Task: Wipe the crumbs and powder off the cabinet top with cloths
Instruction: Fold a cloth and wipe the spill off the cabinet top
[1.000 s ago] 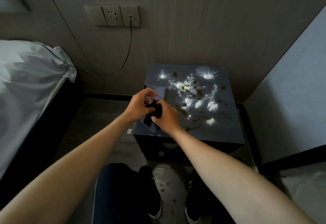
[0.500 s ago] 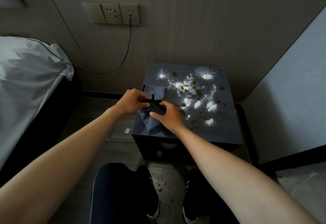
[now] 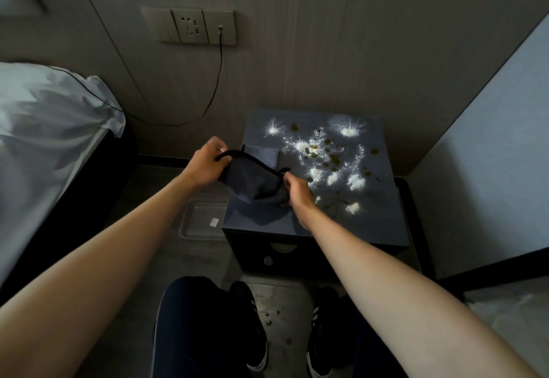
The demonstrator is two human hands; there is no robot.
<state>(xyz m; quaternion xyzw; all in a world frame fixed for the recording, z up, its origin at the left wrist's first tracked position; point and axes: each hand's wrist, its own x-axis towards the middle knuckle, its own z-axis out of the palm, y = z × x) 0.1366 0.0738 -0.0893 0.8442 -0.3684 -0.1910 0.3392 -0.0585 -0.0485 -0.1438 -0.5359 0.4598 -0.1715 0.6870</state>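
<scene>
Beige panelled wall (image 3: 341, 50), white-sheeted bed (image 3: 44, 128)

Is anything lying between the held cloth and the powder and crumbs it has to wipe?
Nothing visible does. Both hands, left and right, grip the dark cloth over the near-left part of the cabinet top. The white powder and brown crumbs start just right of it. A second cloth lies behind, out of the way.

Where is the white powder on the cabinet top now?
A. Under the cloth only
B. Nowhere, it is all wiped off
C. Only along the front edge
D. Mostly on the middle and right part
D: the powder lies in patches over the middle and right of the cabinet top, beside the cloth.
</scene>
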